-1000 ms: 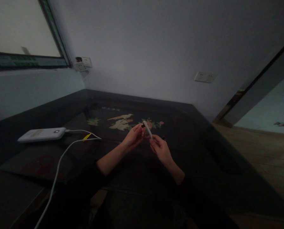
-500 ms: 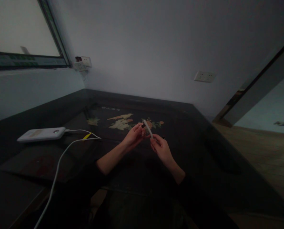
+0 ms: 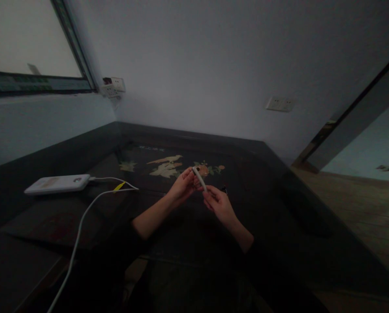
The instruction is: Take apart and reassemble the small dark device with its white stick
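Observation:
Over the middle of the dark table, my left hand (image 3: 182,187) is closed, with thumb and fingertips pinched at the upper end of a slim pale stick-like object (image 3: 200,179). A small dark piece shows at that end; I cannot tell whether it is part of the pale object or separate. My right hand (image 3: 218,202) is also closed and grips the lower end of the pale object between thumb and fingers. Just beyond the right knuckles a small dark thing (image 3: 225,190) shows, too dim to name.
On the left of the table (image 3: 243,152) lies a white power bank or phone-like device (image 3: 57,184). A white cable (image 3: 80,226) with a yellow tag (image 3: 119,187) runs from it toward the near edge. Wall sockets (image 3: 280,104) are beyond the table.
The pale object has shifted slightly left, its upper end now against the left fingertips, where a dark piece stuck out before. My right hand has moved a little left with it.

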Action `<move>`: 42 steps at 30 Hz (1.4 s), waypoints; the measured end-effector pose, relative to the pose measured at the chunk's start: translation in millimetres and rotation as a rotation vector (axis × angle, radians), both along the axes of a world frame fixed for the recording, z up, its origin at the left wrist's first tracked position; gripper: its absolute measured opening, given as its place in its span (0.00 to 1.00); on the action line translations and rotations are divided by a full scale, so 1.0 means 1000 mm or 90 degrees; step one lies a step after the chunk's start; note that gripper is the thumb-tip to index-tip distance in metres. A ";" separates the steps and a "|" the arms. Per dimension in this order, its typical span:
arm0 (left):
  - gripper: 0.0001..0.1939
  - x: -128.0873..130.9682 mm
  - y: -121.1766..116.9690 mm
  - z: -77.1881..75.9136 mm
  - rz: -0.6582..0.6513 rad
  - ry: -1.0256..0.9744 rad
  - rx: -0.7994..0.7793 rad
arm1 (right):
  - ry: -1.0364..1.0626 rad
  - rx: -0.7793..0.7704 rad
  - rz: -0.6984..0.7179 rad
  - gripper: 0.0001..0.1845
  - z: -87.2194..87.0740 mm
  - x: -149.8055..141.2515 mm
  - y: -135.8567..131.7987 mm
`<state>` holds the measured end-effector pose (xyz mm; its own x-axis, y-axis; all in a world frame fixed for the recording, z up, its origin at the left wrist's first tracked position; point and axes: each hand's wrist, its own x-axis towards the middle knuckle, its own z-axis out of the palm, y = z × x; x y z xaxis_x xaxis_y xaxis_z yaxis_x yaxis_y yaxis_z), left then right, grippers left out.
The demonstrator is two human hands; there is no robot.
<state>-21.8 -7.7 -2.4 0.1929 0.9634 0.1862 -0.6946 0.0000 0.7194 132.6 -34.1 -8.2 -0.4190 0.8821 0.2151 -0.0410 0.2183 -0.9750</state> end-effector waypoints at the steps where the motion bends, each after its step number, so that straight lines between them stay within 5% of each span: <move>1: 0.28 0.000 0.000 0.000 0.000 -0.002 -0.005 | -0.001 0.000 0.008 0.22 0.001 0.000 0.000; 14: 0.22 0.001 -0.001 -0.001 0.004 0.012 0.005 | -0.068 0.044 -0.113 0.17 -0.003 0.006 0.010; 35: 0.25 0.004 -0.003 0.003 0.009 0.003 0.013 | 0.035 -0.063 0.074 0.21 -0.001 0.004 0.002; 42: 0.25 0.002 0.000 -0.003 0.021 0.037 0.019 | 0.026 -0.054 -0.036 0.21 0.000 0.004 0.006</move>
